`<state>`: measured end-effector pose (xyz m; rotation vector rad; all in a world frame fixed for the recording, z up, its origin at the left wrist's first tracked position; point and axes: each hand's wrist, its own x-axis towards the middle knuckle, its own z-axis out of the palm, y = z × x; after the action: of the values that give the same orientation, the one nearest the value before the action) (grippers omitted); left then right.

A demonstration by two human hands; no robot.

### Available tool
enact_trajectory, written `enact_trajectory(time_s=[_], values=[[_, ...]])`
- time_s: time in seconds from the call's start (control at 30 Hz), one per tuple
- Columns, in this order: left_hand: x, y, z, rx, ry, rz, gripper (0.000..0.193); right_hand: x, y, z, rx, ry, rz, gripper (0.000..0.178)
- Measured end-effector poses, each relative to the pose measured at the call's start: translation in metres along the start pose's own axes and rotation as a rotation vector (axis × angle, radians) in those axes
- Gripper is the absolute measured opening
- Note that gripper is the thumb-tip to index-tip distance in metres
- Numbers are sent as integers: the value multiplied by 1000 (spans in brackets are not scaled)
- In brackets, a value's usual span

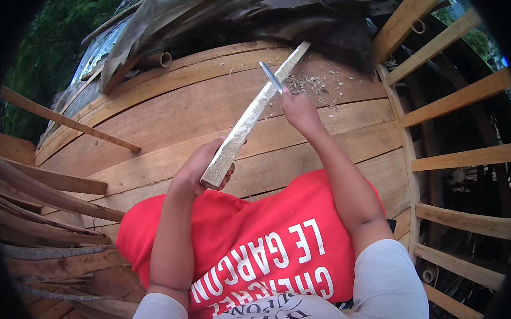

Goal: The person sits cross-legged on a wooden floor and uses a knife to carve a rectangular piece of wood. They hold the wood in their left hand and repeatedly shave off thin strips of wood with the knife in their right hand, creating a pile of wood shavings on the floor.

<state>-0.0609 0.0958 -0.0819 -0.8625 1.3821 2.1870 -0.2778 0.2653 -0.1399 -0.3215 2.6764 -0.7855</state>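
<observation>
A long pale wooden stick (247, 122), squared in section, slants up and away to the right across the middle of the view. My left hand (201, 163) is wrapped round its near end. In my right hand (299, 111) is a knife, its handle hidden by the fingers. The steel knife blade (270, 77) points up and to the left and lies across the stick's upper part. Whether the edge bites into the wood cannot be made out.
Curled wood shavings (315, 91) lie on the plank floor (337, 126) beyond my right hand. A slatted wooden railing (463, 160) runs along the right. Dark plastic sheeting (324, 20) hangs at the far side. Loose planks and poles (65, 208) crowd the left. Red cloth (263, 234) covers my lap.
</observation>
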Motion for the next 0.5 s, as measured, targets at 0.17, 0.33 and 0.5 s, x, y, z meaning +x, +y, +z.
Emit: enact_trajectory(time_s=[0.17, 0.33, 0.5], values=[[-3, 3, -1, 72, -8, 13, 46, 21, 21, -5, 68, -44, 21, 73], [3, -2, -3, 114, 97, -11, 45, 1, -9, 2, -7, -89, -61, 72], [4, 3, -4, 62, -33, -8, 46, -4, -17, -2, -6, -65, -42, 73]])
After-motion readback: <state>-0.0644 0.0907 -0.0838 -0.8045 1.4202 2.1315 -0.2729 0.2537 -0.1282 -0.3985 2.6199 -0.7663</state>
